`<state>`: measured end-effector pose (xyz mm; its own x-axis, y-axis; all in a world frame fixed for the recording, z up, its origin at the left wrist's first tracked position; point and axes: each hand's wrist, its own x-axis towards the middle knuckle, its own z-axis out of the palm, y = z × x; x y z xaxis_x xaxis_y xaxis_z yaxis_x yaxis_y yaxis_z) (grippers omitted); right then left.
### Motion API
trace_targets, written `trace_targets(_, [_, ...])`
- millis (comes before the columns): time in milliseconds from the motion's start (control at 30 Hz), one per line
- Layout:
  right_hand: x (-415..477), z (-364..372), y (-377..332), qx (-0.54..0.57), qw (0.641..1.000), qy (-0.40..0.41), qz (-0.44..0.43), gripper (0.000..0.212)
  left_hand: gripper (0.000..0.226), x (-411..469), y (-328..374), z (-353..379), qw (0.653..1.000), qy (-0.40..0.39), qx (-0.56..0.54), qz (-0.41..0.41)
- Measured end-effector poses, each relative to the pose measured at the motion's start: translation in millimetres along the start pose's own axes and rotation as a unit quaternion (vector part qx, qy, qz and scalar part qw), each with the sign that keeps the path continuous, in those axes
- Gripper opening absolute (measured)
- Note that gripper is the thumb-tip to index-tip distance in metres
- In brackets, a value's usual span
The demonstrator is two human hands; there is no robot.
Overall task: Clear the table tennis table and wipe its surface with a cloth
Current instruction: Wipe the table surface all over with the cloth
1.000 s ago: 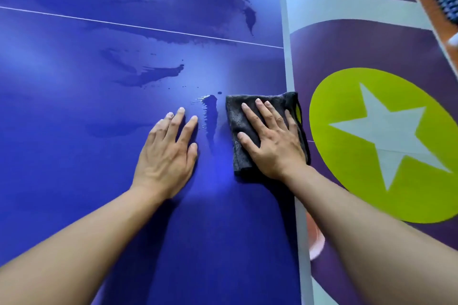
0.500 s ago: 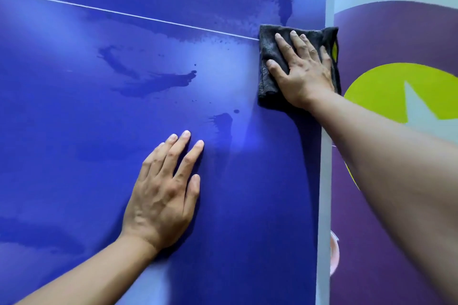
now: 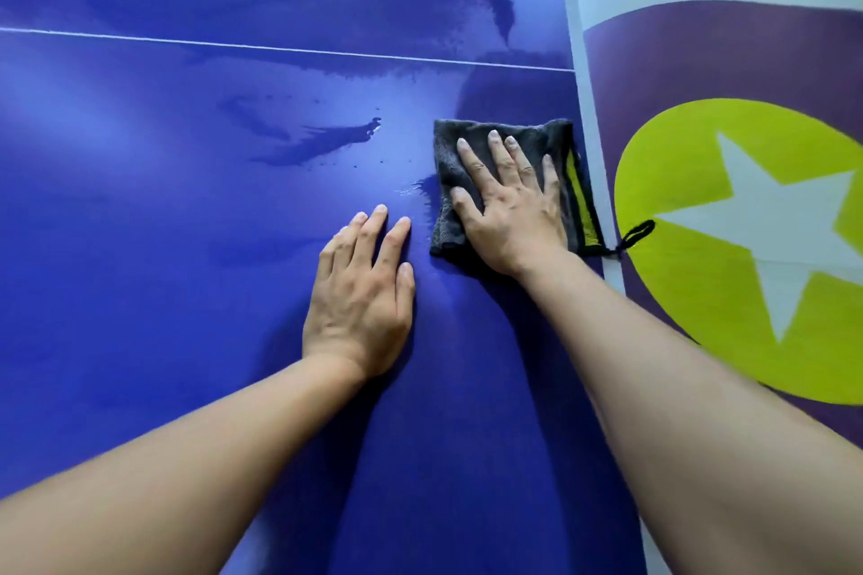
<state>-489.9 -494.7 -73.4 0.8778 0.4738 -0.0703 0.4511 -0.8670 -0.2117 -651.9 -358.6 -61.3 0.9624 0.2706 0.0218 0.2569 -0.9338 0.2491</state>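
The right hand [image 3: 513, 210], fingers [image 3: 500, 156] straight, presses the grey cloth [image 3: 537, 138] flat by the right edge of the counter [image 3: 140, 210], left hand [image 3: 359, 294] flat and empty beside it; firm overlapping strokes leftward should lift the wet streaks [image 3: 322, 145].

Head view, steeply down, close over table [image 3: 140, 247].

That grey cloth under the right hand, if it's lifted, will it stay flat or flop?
Probably floppy: the cloth looks soft with rumpled edges, so it should sag. Likely light, though maybe damp from the wet streaks. Under the flat right hand it should slide easily on the table.
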Motion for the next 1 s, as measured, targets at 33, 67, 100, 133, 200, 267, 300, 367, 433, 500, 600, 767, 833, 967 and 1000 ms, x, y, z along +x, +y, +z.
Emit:
trace_targets(33, [-17, 3, -6, 0.001, 1.0, 0.003, 0.004, 0.062, 0.059, 0, -1, 2, 1.0, 0.001, -0.002, 0.001])
trace_targets(67, [-36, 6, -10, 0.003, 1.0, 0.006, 0.01, 0.062, 0.059, -1, -1, 4, 1.0, 0.004, -0.007, 0.003])
trace_targets(100, [-56, 9, -14, 0.004, 1.0, 0.009, 0.017, 0.063, 0.057, -3, -1, 6, 1.0, 0.007, -0.014, 0.003])
trace_targets(133, [-74, 11, -17, 0.006, 1.0, 0.011, 0.023, 0.063, 0.054, -2, -1, 7, 1.0, 0.011, -0.022, 0.003])
trace_targets(200, [-119, 15, -23, 0.014, 0.999, 0.017, 0.034, 0.065, 0.048, -4, 0, 7, 0.999, 0.026, -0.045, 0.009])
trace_targets(267, [-170, 17, -24, 0.02, 0.999, 0.024, 0.041, 0.065, 0.043, -7, 0, 2, 0.997, 0.045, -0.057, 0.022])
trace_targets(300, [-194, 18, -22, 0.019, 0.998, 0.03, 0.045, 0.066, 0.042, -10, -1, -1, 0.996, 0.057, -0.055, 0.029])
trace_targets(367, [-242, 21, -17, 0.009, 0.998, 0.037, 0.057, 0.066, 0.043, -29, -1, -5, 0.995, 0.067, -0.058, 0.043])
trace_targets(433, [-277, 24, -14, 0.005, 0.997, 0.034, 0.063, 0.066, 0.044, -65, 4, -8, 0.995, 0.055, -0.065, 0.052])
trace_targets(500, [-292, 24, -14, 0.007, 0.997, 0.035, 0.072, 0.066, 0.045, -111, 13, -8, 0.995, 0.03, -0.074, 0.064])
trace_targets(600, [-306, 25, -17, 0.016, 0.996, 0.037, 0.081, 0.066, 0.049, -182, 18, -7, 0.996, 0.003, -0.063, 0.069])
trace_targets(767, [-378, 32, -31, 0.028, 0.995, 0.046, 0.083, 0.067, 0.055, -251, 5, -7, 0.997, 0.013, -0.028, 0.069])
trace_targets(833, [-419, 36, -39, 0.03, 0.995, 0.05, 0.083, 0.066, 0.057, -270, 3, -14, 0.997, 0.017, -0.018, 0.071])
trace_targets(967, [-479, 46, -58, 0.037, 0.993, 0.06, 0.09, 0.066, 0.056, -323, 1, -18, 0.999, -0.011, 0.001, 0.049])
trace_targets(1000, [-485, 48, -61, 0.037, 0.993, 0.061, 0.091, 0.066, 0.057, -335, 1, -17, 0.999, -0.012, 0.003, 0.036])
